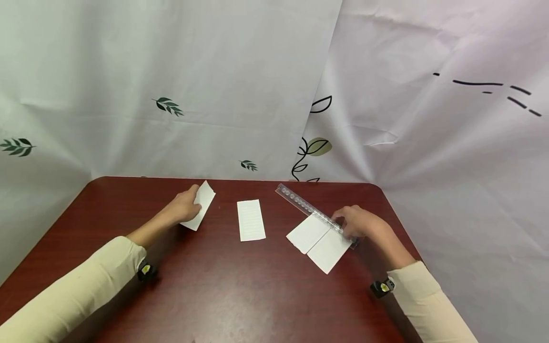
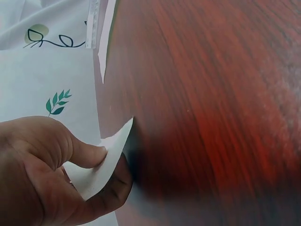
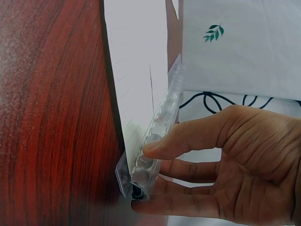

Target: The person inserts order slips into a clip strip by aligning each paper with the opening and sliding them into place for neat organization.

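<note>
My left hand [image 1: 183,206] pinches a small white sheet of paper [image 1: 205,197] at the far left of the table. In the left wrist view that paper [image 2: 104,162] bends between the thumb and the fingers. At the right, my right hand [image 1: 359,222] grips the near end of a clear plastic ruler-like strip [image 1: 300,202] with a row of round bumps. The thumb presses on the bumps, while the other fingers curl at its side. Two white paper pieces [image 1: 328,252] lie side by side against the strip; faint lines show on the paper [image 3: 134,70] in the right wrist view.
Between the hands, a lined white paper slip [image 1: 251,220] lies on the dark red table [image 1: 214,295]. Behind the table's far edge hangs a white curtain [image 1: 214,71] with leaf prints. Each wrist carries a small dark camera on a strap [image 1: 382,287].
</note>
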`<state>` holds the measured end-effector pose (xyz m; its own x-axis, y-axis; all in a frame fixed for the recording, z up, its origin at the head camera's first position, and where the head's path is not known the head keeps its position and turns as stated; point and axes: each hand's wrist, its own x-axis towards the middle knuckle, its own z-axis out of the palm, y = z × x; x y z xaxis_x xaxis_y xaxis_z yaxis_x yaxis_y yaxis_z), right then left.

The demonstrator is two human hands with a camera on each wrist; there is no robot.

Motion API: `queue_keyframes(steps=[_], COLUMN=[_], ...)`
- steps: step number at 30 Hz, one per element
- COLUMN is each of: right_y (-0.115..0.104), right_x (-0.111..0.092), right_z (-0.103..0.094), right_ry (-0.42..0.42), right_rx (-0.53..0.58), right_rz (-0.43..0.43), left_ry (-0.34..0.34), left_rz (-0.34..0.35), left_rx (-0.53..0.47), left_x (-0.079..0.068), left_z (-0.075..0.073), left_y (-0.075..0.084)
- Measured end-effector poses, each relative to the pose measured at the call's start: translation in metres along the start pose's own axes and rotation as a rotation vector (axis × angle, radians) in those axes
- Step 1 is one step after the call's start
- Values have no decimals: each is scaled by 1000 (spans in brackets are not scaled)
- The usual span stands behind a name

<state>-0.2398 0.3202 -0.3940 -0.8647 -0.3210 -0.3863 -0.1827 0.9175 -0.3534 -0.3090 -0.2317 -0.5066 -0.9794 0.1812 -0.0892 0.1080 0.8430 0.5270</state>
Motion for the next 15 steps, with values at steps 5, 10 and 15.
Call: queue_keyframes(steps=[5, 10, 15], right_y=[1, 1, 2], right_x=[2, 3, 2], right_z=[0, 0, 0], right_ry=[-4, -3, -5], right_rx=[-2, 4, 7], right_rz=[2, 7, 3], left_ry=[8, 19, 7], left_rz=[-12, -23, -19], left_rx=[-18, -13, -32], left_x=[7, 15, 24], left_z=[-5, -11, -12], left_y=[-6, -10, -10])
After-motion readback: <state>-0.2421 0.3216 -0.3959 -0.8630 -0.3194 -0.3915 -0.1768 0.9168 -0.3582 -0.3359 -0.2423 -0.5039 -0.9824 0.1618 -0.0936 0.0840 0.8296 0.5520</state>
